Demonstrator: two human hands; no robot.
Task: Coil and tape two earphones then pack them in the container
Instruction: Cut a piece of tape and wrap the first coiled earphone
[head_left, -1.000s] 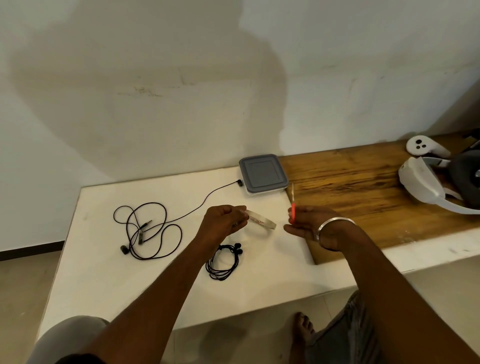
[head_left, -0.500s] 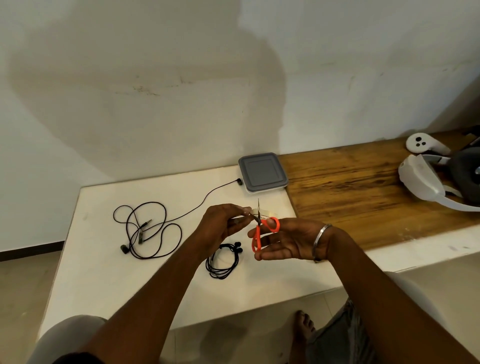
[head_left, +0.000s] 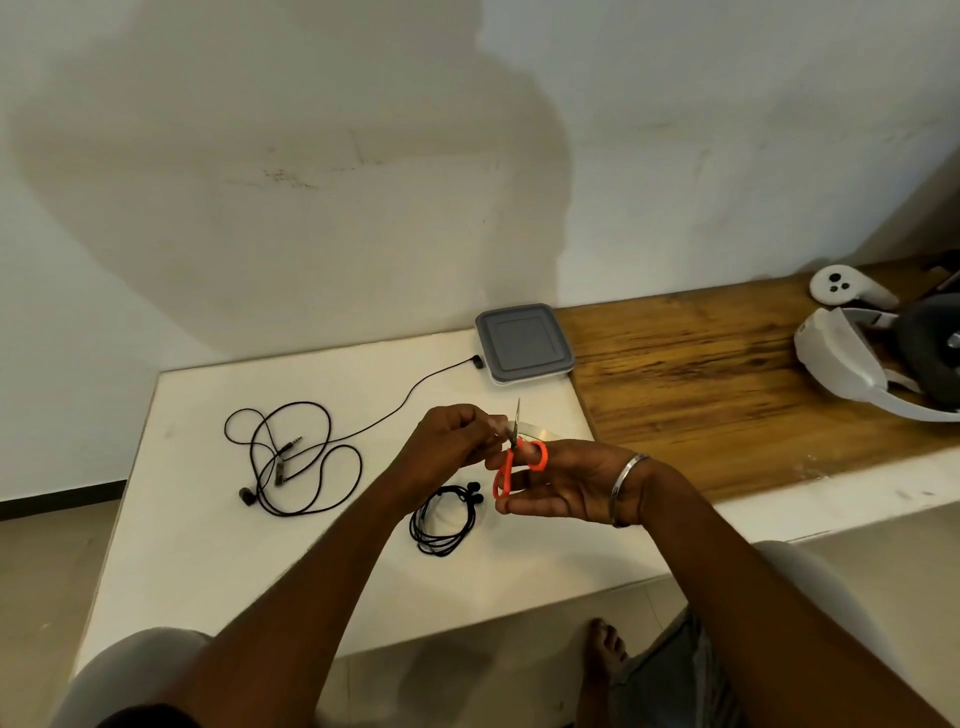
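Above the white tabletop (head_left: 208, 545), near its right edge, both hands were raised close together. The left hand (head_left: 449, 439) had its fingers curled, pinching the clear tape (head_left: 540, 428) between thumb and fingertips. The right hand (head_left: 571, 483), palm turned up and a metal bangle (head_left: 623, 483) on its wrist, gripped the orange-handled scissors (head_left: 511, 470) with fingers through the loops. The blades pointed up and met the tape just beside the left fingertips (whether they were fully closed could not be told).

Under the hands, on the tabletop, lay the coiled earphone (head_left: 441, 519), its cable gathered in a tight bundle with the buds at the top. The loose earphone (head_left: 296, 457) sprawled well to the left, one strand running up to the container (head_left: 524, 343). The container had its grey lid on and sat at the back by the wall, where the white surface met a wooden board (head_left: 701, 374). At the far right of that board rested a white headset (head_left: 841, 364) and a controller (head_left: 836, 286).
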